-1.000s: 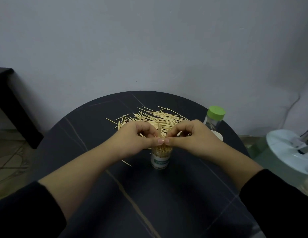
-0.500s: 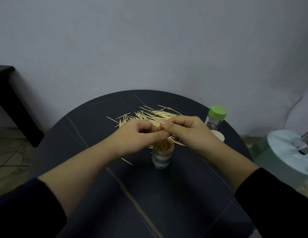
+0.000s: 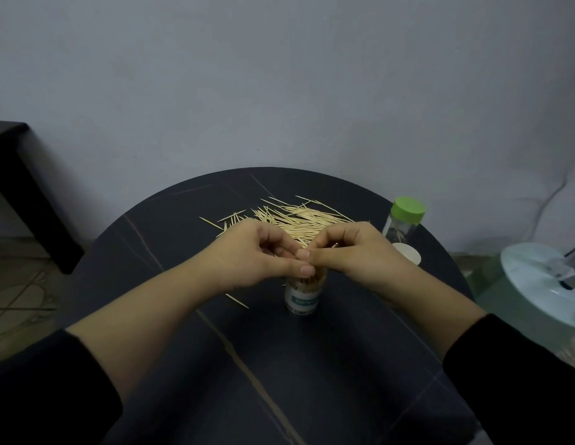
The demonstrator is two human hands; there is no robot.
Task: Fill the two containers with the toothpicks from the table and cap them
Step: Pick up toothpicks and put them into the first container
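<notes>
Centre frame: clear open container (image 3: 304,299) with a teal label, upright on the dark round table (image 3: 312,374), packed with standing toothpicks (image 3: 308,282). Just above it, left hand (image 3: 247,255) and right hand (image 3: 353,252) are curled, thumbs touching. The right pinches a toothpick (image 3: 334,245); the left's hold can't be told. Loose toothpicks (image 3: 299,216) are heaped behind.

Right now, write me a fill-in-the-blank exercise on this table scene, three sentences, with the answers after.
1. The bottle at the right edge has a ____ cap.
2. The right hand, close beside the left hand, pinches a thin wooden ____.
3. The open jar under both hands stands on a dark table whose top is ____ in shape.

Answers: green; toothpick; round.
</notes>
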